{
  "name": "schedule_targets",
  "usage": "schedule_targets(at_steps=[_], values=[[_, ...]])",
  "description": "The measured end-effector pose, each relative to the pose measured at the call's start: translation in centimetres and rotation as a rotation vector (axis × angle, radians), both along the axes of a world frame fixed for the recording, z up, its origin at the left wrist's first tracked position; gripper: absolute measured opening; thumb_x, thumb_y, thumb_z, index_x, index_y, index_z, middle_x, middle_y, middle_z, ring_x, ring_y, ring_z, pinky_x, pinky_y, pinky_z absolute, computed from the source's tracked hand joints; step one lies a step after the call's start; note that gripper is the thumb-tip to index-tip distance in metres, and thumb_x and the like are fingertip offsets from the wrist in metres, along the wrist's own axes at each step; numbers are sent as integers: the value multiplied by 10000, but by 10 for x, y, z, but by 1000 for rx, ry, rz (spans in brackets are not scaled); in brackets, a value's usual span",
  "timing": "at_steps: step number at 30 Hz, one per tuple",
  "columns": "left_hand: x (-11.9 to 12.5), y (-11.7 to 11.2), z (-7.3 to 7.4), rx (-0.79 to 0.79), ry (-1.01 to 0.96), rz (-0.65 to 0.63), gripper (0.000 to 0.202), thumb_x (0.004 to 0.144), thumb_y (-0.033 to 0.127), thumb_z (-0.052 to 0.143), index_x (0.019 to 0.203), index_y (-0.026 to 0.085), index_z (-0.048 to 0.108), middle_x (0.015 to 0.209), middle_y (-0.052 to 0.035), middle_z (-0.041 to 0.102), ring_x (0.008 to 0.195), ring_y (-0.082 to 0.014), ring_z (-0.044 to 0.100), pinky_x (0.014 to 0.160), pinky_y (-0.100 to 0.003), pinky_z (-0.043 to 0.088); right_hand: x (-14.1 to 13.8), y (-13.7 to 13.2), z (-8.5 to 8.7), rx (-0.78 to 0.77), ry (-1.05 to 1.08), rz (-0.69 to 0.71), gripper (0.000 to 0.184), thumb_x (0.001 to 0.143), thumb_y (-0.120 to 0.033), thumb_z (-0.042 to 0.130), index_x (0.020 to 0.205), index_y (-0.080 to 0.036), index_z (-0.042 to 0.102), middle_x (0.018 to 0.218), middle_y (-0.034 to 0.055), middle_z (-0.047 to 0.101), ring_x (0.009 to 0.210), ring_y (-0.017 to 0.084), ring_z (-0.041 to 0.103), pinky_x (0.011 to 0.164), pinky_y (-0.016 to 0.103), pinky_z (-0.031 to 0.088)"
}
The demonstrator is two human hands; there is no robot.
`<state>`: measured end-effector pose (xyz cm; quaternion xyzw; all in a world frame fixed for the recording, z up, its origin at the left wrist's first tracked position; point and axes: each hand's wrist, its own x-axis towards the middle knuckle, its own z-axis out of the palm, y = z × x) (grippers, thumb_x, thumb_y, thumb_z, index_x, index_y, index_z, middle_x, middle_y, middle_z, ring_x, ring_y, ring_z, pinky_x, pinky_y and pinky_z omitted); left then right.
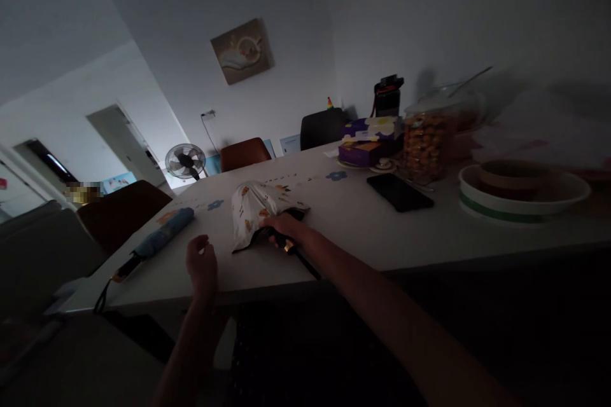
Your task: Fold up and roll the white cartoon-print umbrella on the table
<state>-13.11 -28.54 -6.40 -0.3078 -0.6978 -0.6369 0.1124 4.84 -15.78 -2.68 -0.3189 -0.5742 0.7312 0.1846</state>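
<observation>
A small folding umbrella (pixel 255 206), white with an orange and dark print and a dark edge, lies loosely bunched on the table (pixel 348 232). My right hand (pixel 282 229) is closed around its dark handle with a gold-coloured band; a dark strap hangs from there toward the table's front edge. To the left, my left hand (pixel 201 262) is raised over the table edge, apart from the umbrella. Its fingers curl in loosely, and I see nothing in them. Further left lies a blue umbrella (pixel 165 233), folded up, its wrist strap drooping over the edge.
On the right are a black phone (pixel 400 192), a purple tissue box (pixel 365 147), a clear jar of brown snacks (pixel 424 149) and a white bowl with a green stripe (pixel 515 213). Chairs, including a brown one (pixel 244 154), stand along the far side. A fan (pixel 185 161) is behind.
</observation>
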Motion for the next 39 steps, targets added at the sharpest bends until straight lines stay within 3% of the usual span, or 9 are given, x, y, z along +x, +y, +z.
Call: schedule_targets(at_steps=[2, 4, 10, 13, 17, 21, 25, 33, 39], values=[[13, 10, 9, 27, 49, -3, 181, 659, 173, 520, 832, 194, 571, 853, -37, 595, 848, -186, 571, 809, -363, 461, -3, 0, -2, 44, -44, -9, 156, 730, -250, 634, 664, -144, 540, 434, -17, 517, 305, 95, 453, 297, 196, 386], [30, 25, 18, 32, 73, -101, 167, 687, 181, 516, 845, 197, 570, 891, -43, 604, 877, -180, 570, 823, -339, 458, -4, -1, -4, 88, -36, -31, 125, 710, -237, 642, 700, -140, 564, 460, -15, 537, 317, 97, 462, 304, 199, 391], [63, 77, 31, -137, 1, -256, 261, 794, 265, 477, 1028, 173, 546, 1167, -110, 560, 1115, -199, 498, 948, -336, 388, -6, -3, -6, 163, 116, -64, 134, 664, -238, 681, 703, -138, 601, 501, -20, 549, 369, 79, 458, 325, 173, 379], [67, 95, 36, -144, -135, -327, 285, 806, 290, 467, 1048, 162, 544, 1110, -101, 594, 1061, -198, 539, 889, -323, 435, -7, -3, -7, 142, 142, -86, 156, 664, -256, 677, 643, -139, 577, 489, -15, 536, 362, 83, 456, 315, 181, 373], [66, 109, 48, -101, -507, -452, 367, 823, 350, 458, 1100, 122, 539, 950, -100, 653, 866, -199, 633, 736, -306, 507, -6, -1, -7, 136, 144, -44, 208, 656, -299, 680, 612, -141, 551, 453, -14, 519, 337, 97, 461, 293, 198, 384], [58, 114, 52, -49, -771, -671, 475, 802, 425, 497, 1150, 102, 529, 975, -122, 661, 853, -226, 648, 715, -322, 534, -3, -2, -5, 120, 78, -22, 184, 706, -280, 624, 621, -133, 553, 427, -10, 517, 317, 96, 464, 300, 197, 403], [46, 106, 43, 32, -779, -925, 517, 837, 453, 387, 1258, 163, 462, 1114, -89, 635, 990, -232, 612, 784, -346, 533, 0, -6, -4, 174, 29, 70, 177, 696, -283, 640, 662, -137, 547, 415, -15, 520, 306, 108, 467, 289, 207, 403], [33, 103, 28, 94, -740, -884, 551, 829, 480, 325, 1285, 190, 430, 1144, -78, 623, 1052, -252, 580, 848, -397, 506, 1, -13, 0, 153, -75, 112, 201, 716, -303, 655, 760, -139, 547, 423, -14, 534, 310, 107, 478, 299, 198, 411], [36, 101, 29, 291, -957, -929, 460, 803, 402, 426, 1203, 186, 497, 1031, -70, 665, 1017, -250, 595, 879, -396, 483, 0, -12, 0, 134, -36, 93, 282, 714, -371, 683, 797, -134, 555, 486, 4, 572, 363, 128, 532, 317, 212, 432]])
